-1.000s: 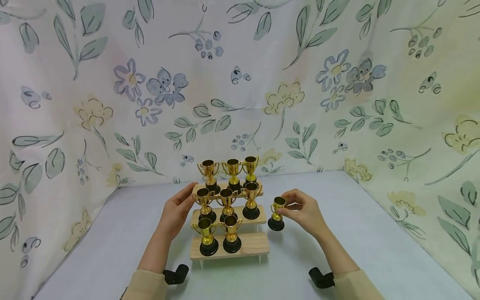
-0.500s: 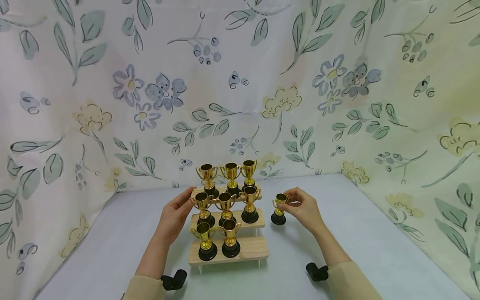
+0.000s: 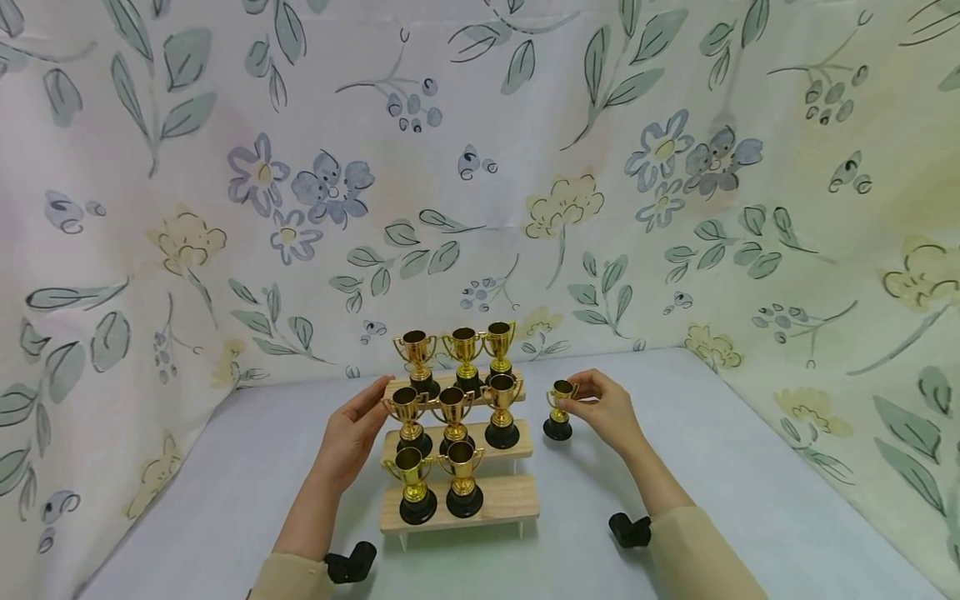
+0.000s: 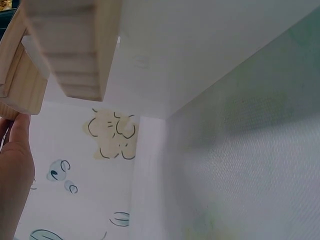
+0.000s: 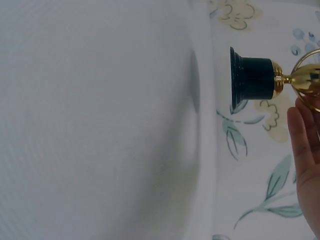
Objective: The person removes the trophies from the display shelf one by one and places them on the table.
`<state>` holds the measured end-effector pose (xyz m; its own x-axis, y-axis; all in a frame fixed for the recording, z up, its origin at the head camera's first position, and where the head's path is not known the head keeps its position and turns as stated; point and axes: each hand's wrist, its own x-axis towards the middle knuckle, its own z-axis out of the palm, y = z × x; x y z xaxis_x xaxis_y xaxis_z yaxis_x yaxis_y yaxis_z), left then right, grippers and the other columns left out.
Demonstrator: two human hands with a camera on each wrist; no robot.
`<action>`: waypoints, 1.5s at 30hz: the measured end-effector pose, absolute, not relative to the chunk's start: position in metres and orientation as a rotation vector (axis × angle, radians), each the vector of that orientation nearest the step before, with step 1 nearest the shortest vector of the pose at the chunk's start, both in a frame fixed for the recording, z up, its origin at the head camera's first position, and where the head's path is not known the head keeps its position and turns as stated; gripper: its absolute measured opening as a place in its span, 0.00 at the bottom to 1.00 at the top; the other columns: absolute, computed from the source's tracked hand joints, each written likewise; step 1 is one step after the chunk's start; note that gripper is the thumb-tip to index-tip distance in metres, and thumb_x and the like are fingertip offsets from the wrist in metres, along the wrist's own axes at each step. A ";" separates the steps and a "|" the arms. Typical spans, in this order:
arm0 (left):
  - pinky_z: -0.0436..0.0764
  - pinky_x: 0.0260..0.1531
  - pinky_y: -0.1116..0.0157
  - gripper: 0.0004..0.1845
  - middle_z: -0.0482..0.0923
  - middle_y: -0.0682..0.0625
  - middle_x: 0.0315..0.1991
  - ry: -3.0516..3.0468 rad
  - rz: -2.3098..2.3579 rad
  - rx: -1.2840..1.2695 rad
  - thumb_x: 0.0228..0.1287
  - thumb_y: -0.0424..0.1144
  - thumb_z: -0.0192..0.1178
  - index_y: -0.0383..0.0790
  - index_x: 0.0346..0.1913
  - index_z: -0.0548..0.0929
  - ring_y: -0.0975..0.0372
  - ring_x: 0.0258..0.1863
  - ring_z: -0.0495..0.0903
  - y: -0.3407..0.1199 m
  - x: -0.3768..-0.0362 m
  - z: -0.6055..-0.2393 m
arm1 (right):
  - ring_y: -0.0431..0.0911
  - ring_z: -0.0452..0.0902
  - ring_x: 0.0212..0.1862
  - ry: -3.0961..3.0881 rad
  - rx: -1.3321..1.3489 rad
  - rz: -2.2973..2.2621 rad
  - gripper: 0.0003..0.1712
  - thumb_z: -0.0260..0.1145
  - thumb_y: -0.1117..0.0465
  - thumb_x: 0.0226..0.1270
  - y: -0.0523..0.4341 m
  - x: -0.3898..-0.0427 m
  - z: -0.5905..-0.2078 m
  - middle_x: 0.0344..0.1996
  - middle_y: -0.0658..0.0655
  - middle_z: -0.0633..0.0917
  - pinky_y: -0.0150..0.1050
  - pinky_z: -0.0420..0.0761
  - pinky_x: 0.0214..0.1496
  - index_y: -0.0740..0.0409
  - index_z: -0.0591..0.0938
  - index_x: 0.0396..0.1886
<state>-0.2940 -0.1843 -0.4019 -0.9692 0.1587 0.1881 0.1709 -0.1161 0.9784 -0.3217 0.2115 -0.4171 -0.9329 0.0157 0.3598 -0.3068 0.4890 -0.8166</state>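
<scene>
Pale grey tabletop [image 3: 720,500], floral cloth backdrop [image 3: 480,167], wooden stepped stand [image 3: 498,492]

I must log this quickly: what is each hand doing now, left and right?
Left hand: open, fingers straight against the left side of the wooden stand.
Right hand: pinches a small gold trophy beside the stand.

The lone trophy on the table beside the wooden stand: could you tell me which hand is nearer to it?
Right. The right hand pinches the lone trophy; the left hand rests against the wooden stand on its far side.
</scene>
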 end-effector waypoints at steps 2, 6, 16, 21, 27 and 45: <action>0.71 0.61 0.84 0.34 0.53 0.41 0.79 -2.086 -2.312 -0.386 0.74 0.38 0.55 0.36 0.77 0.56 0.82 0.62 0.71 -0.184 -0.294 -0.402 | 0.49 0.85 0.45 -2.434 0.233 1.413 0.24 0.78 0.53 0.54 0.212 -0.324 -0.417 0.41 0.59 0.88 0.34 0.84 0.43 0.55 0.82 0.49; 0.71 0.62 0.84 0.33 0.54 0.43 0.78 -2.087 -2.321 -0.367 0.74 0.38 0.55 0.38 0.77 0.57 0.82 0.62 0.71 -0.184 -0.294 -0.403 | 0.51 0.84 0.47 -2.454 0.213 1.418 0.25 0.78 0.52 0.54 0.213 -0.328 -0.419 0.41 0.59 0.88 0.35 0.83 0.43 0.55 0.81 0.50; 0.70 0.62 0.84 0.33 0.54 0.43 0.78 -2.092 -2.304 -0.363 0.74 0.38 0.55 0.38 0.77 0.57 0.83 0.61 0.71 -0.184 -0.293 -0.402 | 0.48 0.84 0.45 -2.477 0.193 1.462 0.25 0.78 0.54 0.54 0.211 -0.335 -0.426 0.42 0.59 0.89 0.34 0.83 0.43 0.55 0.81 0.49; 0.70 0.62 0.84 0.33 0.55 0.44 0.78 -2.097 -2.298 -0.364 0.74 0.38 0.54 0.38 0.77 0.57 0.83 0.61 0.71 -0.184 -0.293 -0.402 | 0.48 0.85 0.46 -2.483 0.195 1.456 0.24 0.78 0.54 0.53 0.209 -0.335 -0.428 0.42 0.59 0.89 0.34 0.83 0.42 0.55 0.81 0.49; 0.70 0.62 0.84 0.33 0.55 0.44 0.78 -2.105 -2.291 -0.365 0.74 0.39 0.55 0.39 0.77 0.57 0.84 0.61 0.71 -0.184 -0.294 -0.403 | 0.48 0.84 0.46 -2.495 0.185 1.437 0.24 0.79 0.54 0.53 0.209 -0.335 -0.430 0.41 0.58 0.88 0.35 0.83 0.44 0.55 0.81 0.48; 0.70 0.63 0.83 0.32 0.56 0.45 0.78 -2.096 -2.303 -0.351 0.74 0.38 0.54 0.39 0.77 0.57 0.79 0.66 0.69 -0.184 -0.293 -0.402 | 0.48 0.84 0.46 -2.511 0.186 1.381 0.25 0.79 0.53 0.53 0.208 -0.335 -0.432 0.40 0.57 0.88 0.37 0.82 0.46 0.55 0.81 0.48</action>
